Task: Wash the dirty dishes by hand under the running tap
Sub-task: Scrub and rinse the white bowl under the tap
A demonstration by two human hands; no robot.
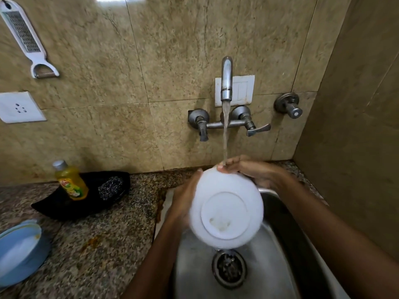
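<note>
You've got the white bowl (225, 212) mid-frame, bottom toward you, over the steel sink (287, 244); left hand (185, 199) and right hand (252, 171) grip its rim under the tap (226, 80) stream. Blue bowl (19, 251) sits lower left on granite counter (103, 234).

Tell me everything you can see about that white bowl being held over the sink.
The white bowl looks like smooth plastic or melamine, round, with a raised ring foot. It is tilted so its underside faces the camera. A faint yellowish smear sits inside the foot ring. The left hand grips its left edge, the right hand holds its far rim, where the tap water lands. It hangs above the steel sink, over the drain, slightly blurred.
</note>
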